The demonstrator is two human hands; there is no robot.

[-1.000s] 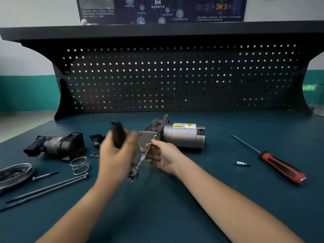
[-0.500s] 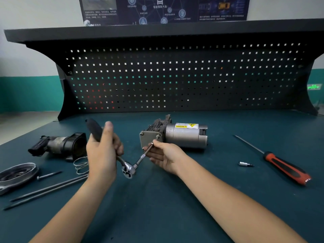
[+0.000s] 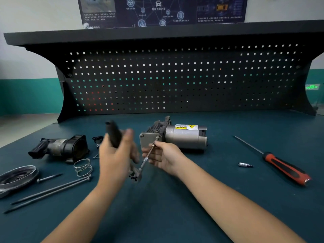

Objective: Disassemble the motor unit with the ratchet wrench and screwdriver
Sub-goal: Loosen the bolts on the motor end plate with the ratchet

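The grey motor unit (image 3: 185,137) lies on its side in the middle of the bench, its square end plate (image 3: 148,140) facing me. My left hand (image 3: 116,155) grips the black handle of the ratchet wrench (image 3: 113,134), which points up and is blurred by motion. The wrench head (image 3: 135,175) sits low, and its thin extension bar (image 3: 147,157) reaches up to a bolt at the plate's lower right corner. My right hand (image 3: 163,156) steadies that bar near the bolt. The red and black screwdriver (image 3: 284,165) lies at the right, untouched.
Removed parts lie at the left: a black housing (image 3: 61,148), a coil spring (image 3: 83,167), a round metal cover (image 3: 15,178) and long bolts (image 3: 50,190). A small bit (image 3: 245,165) rests beside the screwdriver. The pegboard (image 3: 175,79) closes off the back.
My left hand has swung the wrench handle back to the right and upright after swinging it left half a second ago. My right hand and the motor unit stay in place.
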